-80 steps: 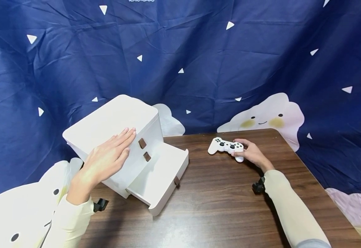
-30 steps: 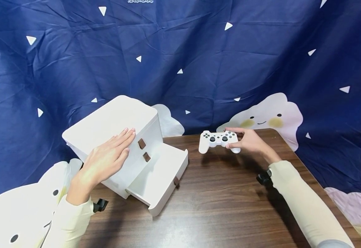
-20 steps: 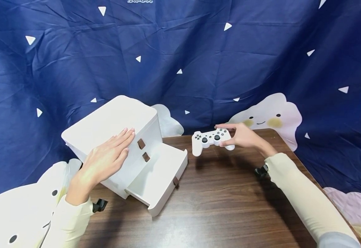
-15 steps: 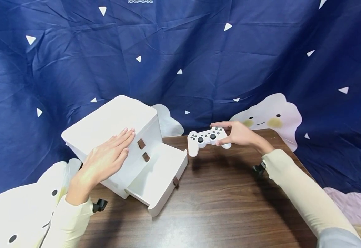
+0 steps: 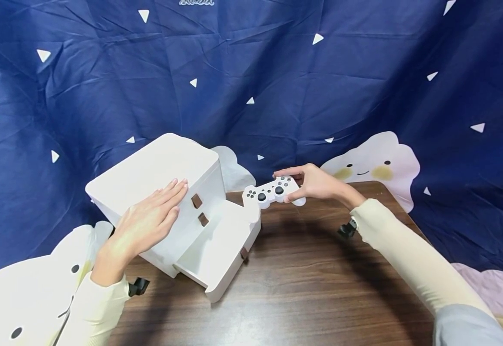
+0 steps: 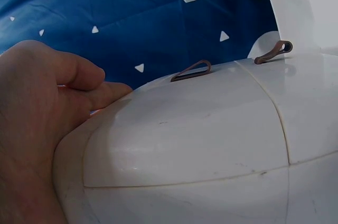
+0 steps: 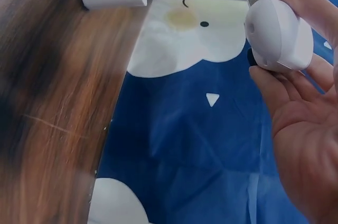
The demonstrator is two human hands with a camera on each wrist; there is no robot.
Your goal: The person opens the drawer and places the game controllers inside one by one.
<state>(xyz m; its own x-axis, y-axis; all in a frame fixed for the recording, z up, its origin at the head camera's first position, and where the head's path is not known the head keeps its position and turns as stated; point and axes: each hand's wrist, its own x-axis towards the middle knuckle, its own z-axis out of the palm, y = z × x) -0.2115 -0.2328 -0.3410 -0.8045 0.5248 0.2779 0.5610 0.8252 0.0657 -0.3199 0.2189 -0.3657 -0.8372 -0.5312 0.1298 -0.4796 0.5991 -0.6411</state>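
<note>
A white game controller (image 5: 270, 192) is held up by my right hand (image 5: 313, 181), thumb and fingers pinching its right end. Its left grip overlaps the far front corner of the pulled-out drawer (image 5: 214, 250) in the head view. In the right wrist view the controller's rounded grip (image 7: 277, 34) sits between thumb and fingers. My left hand (image 5: 149, 221) rests flat with straight fingers on top of the white drawer cabinet (image 5: 156, 168), near its front edge. The bottom drawer is out, with nothing seen inside.
Two brown leather tabs (image 5: 197, 201) mark the upper drawers, and another tab (image 5: 244, 253) is on the open drawer's front. The brown wooden table (image 5: 303, 288) spreads to the right. A blue curtain (image 5: 273, 86) with clouds and triangles hangs behind.
My right hand has lifted the controller off the table and carried it left to the open drawer's far corner. My left hand has stayed on the cabinet.
</note>
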